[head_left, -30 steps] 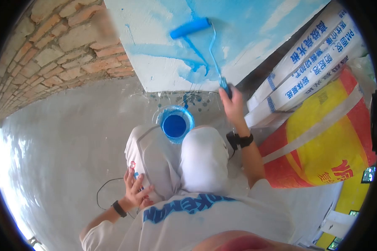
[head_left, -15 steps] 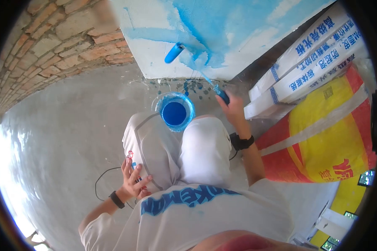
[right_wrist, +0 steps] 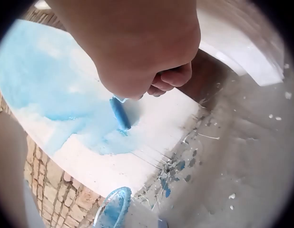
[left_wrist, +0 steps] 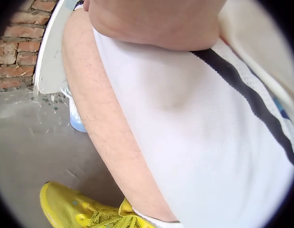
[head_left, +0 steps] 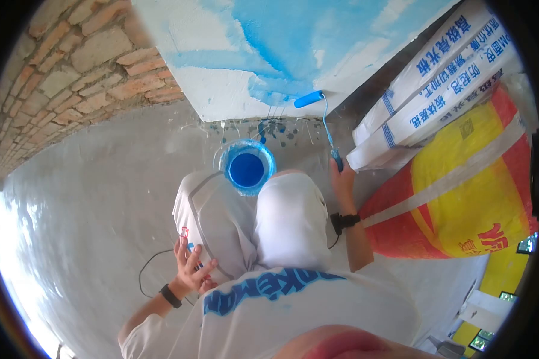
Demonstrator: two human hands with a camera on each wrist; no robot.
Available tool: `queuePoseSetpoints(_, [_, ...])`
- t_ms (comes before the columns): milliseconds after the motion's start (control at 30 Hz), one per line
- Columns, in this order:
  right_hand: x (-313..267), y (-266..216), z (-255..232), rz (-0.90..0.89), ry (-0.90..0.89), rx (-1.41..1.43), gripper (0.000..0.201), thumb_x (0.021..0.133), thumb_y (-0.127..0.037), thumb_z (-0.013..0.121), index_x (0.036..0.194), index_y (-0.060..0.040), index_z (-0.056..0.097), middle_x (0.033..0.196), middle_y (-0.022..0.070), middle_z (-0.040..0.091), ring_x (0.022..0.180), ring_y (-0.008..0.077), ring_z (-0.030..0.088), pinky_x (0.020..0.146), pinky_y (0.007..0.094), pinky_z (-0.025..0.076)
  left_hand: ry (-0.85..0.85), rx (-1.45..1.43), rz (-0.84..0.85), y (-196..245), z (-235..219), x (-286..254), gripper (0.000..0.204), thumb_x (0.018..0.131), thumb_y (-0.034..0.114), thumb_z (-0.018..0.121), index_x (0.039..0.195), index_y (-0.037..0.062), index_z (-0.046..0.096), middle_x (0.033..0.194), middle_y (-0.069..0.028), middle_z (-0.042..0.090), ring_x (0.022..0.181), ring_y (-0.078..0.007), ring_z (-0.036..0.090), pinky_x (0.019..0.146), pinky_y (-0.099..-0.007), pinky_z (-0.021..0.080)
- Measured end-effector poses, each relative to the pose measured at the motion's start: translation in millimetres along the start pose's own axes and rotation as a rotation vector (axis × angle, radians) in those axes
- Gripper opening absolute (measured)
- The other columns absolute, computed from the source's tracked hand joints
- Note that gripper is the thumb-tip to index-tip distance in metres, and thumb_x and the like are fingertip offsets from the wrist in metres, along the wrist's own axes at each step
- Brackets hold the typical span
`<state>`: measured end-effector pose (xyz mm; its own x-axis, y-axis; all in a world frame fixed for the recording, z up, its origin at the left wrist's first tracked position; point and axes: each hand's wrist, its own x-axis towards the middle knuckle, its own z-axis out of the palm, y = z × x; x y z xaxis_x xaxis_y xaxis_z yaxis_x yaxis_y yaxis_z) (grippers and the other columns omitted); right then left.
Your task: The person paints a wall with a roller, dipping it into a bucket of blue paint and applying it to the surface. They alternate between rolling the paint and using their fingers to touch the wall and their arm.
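Observation:
My right hand (head_left: 343,176) grips the dark blue handle of a paint roller (head_left: 308,99), its fingers curled round it. The blue roller head lies at the lower right part of a white board (head_left: 221,90) streaked with light blue; in the right wrist view the roller (right_wrist: 120,114) shows below the curled hand (right_wrist: 147,61). Between the knees and the board stands a bucket (head_left: 271,161) of blue paint. My left hand (head_left: 191,268) rests on the left thigh with fingers spread loosely; in the left wrist view part of the hand (left_wrist: 156,23) lies over the white trouser leg.
White wrapped panels (head_left: 425,90) with blue lettering lean at the right, beside a red and yellow bag (head_left: 461,185). A brick wall (head_left: 96,66) stands at the upper left. Paint drips spot the grey floor (head_left: 102,179) below the board. A yellow shoe (left_wrist: 66,206) appears in the left wrist view.
The roller has moved right and down across the board, and its head has turned from steep to nearly level. My right hand has come lower. My left hand stays on the thigh.

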<state>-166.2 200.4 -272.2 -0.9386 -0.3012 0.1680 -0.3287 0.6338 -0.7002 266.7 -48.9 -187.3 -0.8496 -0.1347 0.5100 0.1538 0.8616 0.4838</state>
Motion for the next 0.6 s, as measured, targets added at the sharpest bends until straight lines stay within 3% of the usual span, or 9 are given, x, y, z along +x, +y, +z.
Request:
queuePoseSetpoints(33, [-1.1,6.8,5.4,0.006,0.009,0.002,0.035,0.091,-0.034,0.061,0.084,0.0007,0.058,0.065,0.0179,0.055,0.058,0.0315,0.055,0.055,0.0413,0.041,0.004,0.001,0.002,-1.0,1.0,0.7,0.046,0.086,0.041,0.039,0.123,0.0245,0.062,0.149,-0.0165,0.034,0.136,-0.0505,0.026,0.101,-0.0692,0.024])
queuePoseSetpoints(100, [-5.9,20.6,14.7,0.156,-0.035,0.133,0.035,0.09,-0.033,0.062,0.082,0.0005,0.058,0.061,0.0087,0.052,0.055,0.0196,0.051,0.053,0.0374,0.039,-0.001,-0.008,0.017,-2.3,0.9,0.4,0.046,0.086,0.041,0.04,0.122,0.0243,0.063,0.149,-0.017,0.034,0.136,-0.0506,0.026,0.101,-0.0694,0.024])
queuePoseSetpoints(133, [-7.4,25.3,20.6,0.162,-0.02,0.132,0.035,0.09,-0.033,0.062,0.082,0.0005,0.058,0.061,0.0087,0.052,0.055,0.0196,0.051,0.053,0.0374,0.039,-0.008,-0.005,0.014,-2.7,1.1,-0.5,0.045,0.086,0.041,0.04,0.121,0.0239,0.063,0.149,-0.0174,0.034,0.136,-0.051,0.025,0.101,-0.0695,0.024])
queuePoseSetpoints(200, [-8.3,27.6,37.1,0.19,-0.064,0.298,0.032,0.09,-0.032,0.063,0.08,-0.002,0.058,0.061,0.0,0.049,0.055,0.0102,0.047,0.049,0.0305,0.037,-0.024,0.003,0.019,-3.4,0.1,-0.2,0.044,0.084,0.04,0.042,0.119,0.0226,0.063,0.148,-0.0184,0.034,0.136,-0.0519,0.025,0.1,-0.07,0.025])
queuePoseSetpoints(233, [-6.0,13.6,39.4,0.188,-0.058,0.299,0.032,0.09,-0.032,0.063,0.08,-0.002,0.058,0.061,0.0,0.049,0.055,0.0102,0.047,0.049,0.0305,0.037,-0.023,0.004,0.025,-2.9,-0.6,0.4,0.044,0.084,0.04,0.042,0.119,0.0226,0.063,0.148,-0.0184,0.034,0.136,-0.0519,0.025,0.1,-0.07,0.025])
queuePoseSetpoints(300, [-1.7,-19.7,38.3,0.288,-0.15,0.667,0.026,0.092,-0.028,0.062,0.08,-0.0055,0.057,0.062,-0.0051,0.046,0.054,0.0046,0.043,0.047,0.0234,0.033,-0.028,0.016,0.015,-0.9,-1.3,0.6,0.045,0.086,0.041,0.041,0.122,0.0232,0.061,0.149,-0.018,0.033,0.135,-0.0518,0.025,0.099,-0.07,0.026])
queuePoseSetpoints(333, [3.8,-41.8,32.6,0.29,-0.152,0.669,0.026,0.092,-0.028,0.062,0.08,-0.0055,0.057,0.062,-0.0051,0.046,0.054,0.0046,0.043,0.047,0.0234,0.033,-0.031,0.018,0.014,-0.4,-1.7,0.8,0.045,0.086,0.041,0.041,0.122,0.0232,0.061,0.149,-0.018,0.033,0.135,-0.0518,0.025,0.099,-0.07,0.026])
queuePoseSetpoints(433, [33.2,-107.1,7.9,0.219,-0.136,0.754,0.021,0.093,-0.025,0.06,0.081,-0.0072,0.056,0.062,-0.006,0.045,0.052,0.002,0.039,0.045,0.0203,0.028,-0.054,0.038,0.003,1.9,-5.5,-1.5,0.046,0.088,0.043,0.039,0.125,0.0241,0.059,0.15,-0.0175,0.03,0.136,-0.0515,0.024,0.099,-0.0701,0.026])
queuePoseSetpoints(600, [76.7,-170.3,-38.4,0.063,-0.127,0.93,0.022,0.094,-0.026,0.06,0.087,-0.0052,0.058,0.063,-0.006,0.045,0.051,0.0014,0.036,0.044,0.0188,0.026,-0.051,0.056,-0.011,2.4,-5.0,-5.4,0.046,0.09,0.043,0.037,0.128,0.0248,0.056,0.151,-0.0166,0.029,0.136,-0.0513,0.023,0.099,-0.0699,0.027])
